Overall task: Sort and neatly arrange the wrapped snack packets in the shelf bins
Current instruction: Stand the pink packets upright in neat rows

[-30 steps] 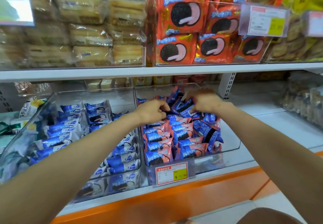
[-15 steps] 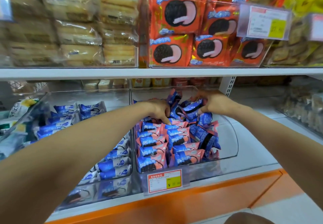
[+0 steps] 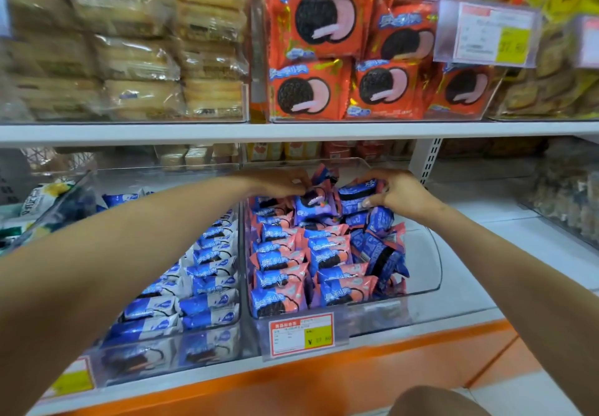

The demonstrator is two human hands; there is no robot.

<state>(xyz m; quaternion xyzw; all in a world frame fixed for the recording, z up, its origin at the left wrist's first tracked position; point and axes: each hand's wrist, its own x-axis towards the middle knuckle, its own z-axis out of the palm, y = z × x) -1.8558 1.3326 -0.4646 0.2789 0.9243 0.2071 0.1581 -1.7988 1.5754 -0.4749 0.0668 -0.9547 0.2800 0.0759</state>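
A clear plastic bin (image 3: 424, 282) on the lower shelf holds several small blue-and-pink cookie packets (image 3: 285, 263) in rows, with loose ones piled at its back and right. My left hand (image 3: 278, 182) reaches over the back of the bin and pinches the top edge of an upright blue-and-pink packet (image 3: 312, 206). My right hand (image 3: 397, 190) grips another blue packet (image 3: 355, 196) just right of it, fingers curled around its end. Both hands are above the rear pile.
A second clear bin (image 3: 168, 350) to the left holds blue-and-white packets (image 3: 207, 286). A price tag (image 3: 301, 334) hangs on the front of the pink-packet bin. The upper shelf (image 3: 291, 132) carries large orange cookie packs (image 3: 311, 88) and clear-wrapped biscuits (image 3: 136, 59). White bare shelf lies right.
Both hands have lifted packets up from the rear pile; the left now pinches an upright packet and the right holds one beside it. The camera has shifted slightly.
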